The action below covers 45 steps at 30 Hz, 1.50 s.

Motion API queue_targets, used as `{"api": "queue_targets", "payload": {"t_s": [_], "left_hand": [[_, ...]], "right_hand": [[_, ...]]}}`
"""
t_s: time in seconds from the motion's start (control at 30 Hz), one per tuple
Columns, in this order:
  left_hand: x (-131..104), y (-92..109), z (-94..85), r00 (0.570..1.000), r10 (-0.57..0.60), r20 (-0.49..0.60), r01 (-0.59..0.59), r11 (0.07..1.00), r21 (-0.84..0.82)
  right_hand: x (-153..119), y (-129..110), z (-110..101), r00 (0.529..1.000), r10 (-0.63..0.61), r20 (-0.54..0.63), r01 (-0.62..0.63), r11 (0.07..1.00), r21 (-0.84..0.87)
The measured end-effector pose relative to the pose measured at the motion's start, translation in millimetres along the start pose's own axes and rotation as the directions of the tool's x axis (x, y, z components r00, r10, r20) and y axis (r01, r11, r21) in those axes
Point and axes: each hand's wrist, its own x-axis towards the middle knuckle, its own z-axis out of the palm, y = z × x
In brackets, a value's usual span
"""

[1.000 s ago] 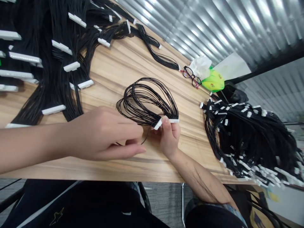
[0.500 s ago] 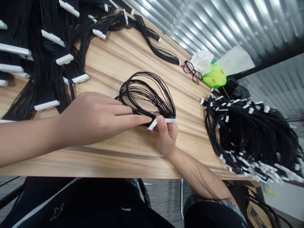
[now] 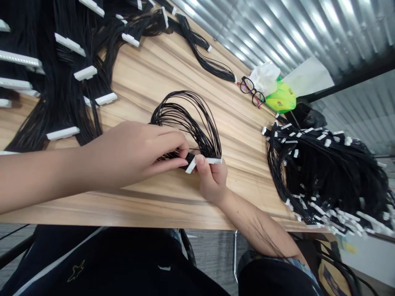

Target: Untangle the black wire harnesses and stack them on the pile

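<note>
A wiring harness [image 3: 202, 123] of thin black wires bends in a loop above the table, with white connectors at its ends. My right hand [image 3: 212, 176] grips it at these ends, the thumb pressed on them. One white connector [image 3: 190, 165] slants out left of the thumb, and another white connector [image 3: 215, 161] points right. My left hand [image 3: 151, 144] reaches in from the left, with thumb and index finger pinching the wires just behind the slanted connector. Its other fingers are curled and partly hidden, and the wires behind the hand are covered.
Black harnesses [image 3: 58, 102] with white connectors cover the table's left side. A big pile of harnesses [image 3: 327, 172] lies at the right. One more harness [image 3: 200, 53] stretches along the back, near eyeglasses [image 3: 253, 91], a white tissue [image 3: 264, 77] and a green bag [image 3: 281, 98].
My left index finger, stretched out along the slanted connector before, has drawn back and bent into a pinch with the thumb on the wires. My right hand with the harness has shifted slightly left.
</note>
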Motion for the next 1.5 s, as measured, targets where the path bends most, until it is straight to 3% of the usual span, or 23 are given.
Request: {"api": "queue_targets", "payload": {"t_s": [0.23,0.43,0.53,0.63,0.73,0.93,1.17,1.33,1.5], "left_hand": [[2.2,-2.2,-6.3,0.999,0.023,0.046,-0.022,1.000,-0.010],[1.7,1.6,-6.3,0.972,0.233,-0.018,-0.225,0.953,0.204],[-1.6,4.1,-6.2,0.983,0.177,-0.053,-0.161,0.962,0.220],[-5.3,2.7,-5.1,0.993,0.076,-0.093,-0.048,0.961,0.272],[-7.4,-0.7,-2.3,0.989,0.054,-0.140,-0.005,0.945,0.326],[-3.4,0.2,-1.2,0.971,0.154,-0.185,-0.068,0.912,0.404],[-4.1,2.0,-3.9,0.975,0.130,-0.180,-0.044,0.909,0.415],[-1.6,-2.1,-0.9,0.993,0.070,-0.096,-0.044,0.968,0.247],[4.5,-1.0,-4.8,0.975,0.212,-0.063,-0.177,0.920,0.350]], "right_hand": [[-4.3,0.9,-0.2,0.995,0.099,-0.022,-0.100,0.995,-0.025],[-0.6,5.7,2.0,0.950,0.288,-0.119,-0.267,0.949,0.170],[3.5,6.1,3.2,0.934,0.330,-0.140,-0.293,0.928,0.230],[5.6,4.9,4.2,0.937,0.318,-0.147,-0.276,0.928,0.249],[5.0,4.7,4.9,0.945,0.292,-0.149,-0.256,0.941,0.222],[-1.2,8.9,3.8,0.957,0.265,-0.120,-0.248,0.958,0.144],[-1.0,7.6,3.4,0.975,0.203,-0.092,-0.190,0.973,0.128],[-1.7,3.3,2.9,0.984,0.154,-0.089,-0.146,0.985,0.090],[-1.2,4.4,2.9,0.966,0.237,-0.098,-0.221,0.963,0.151]]}}
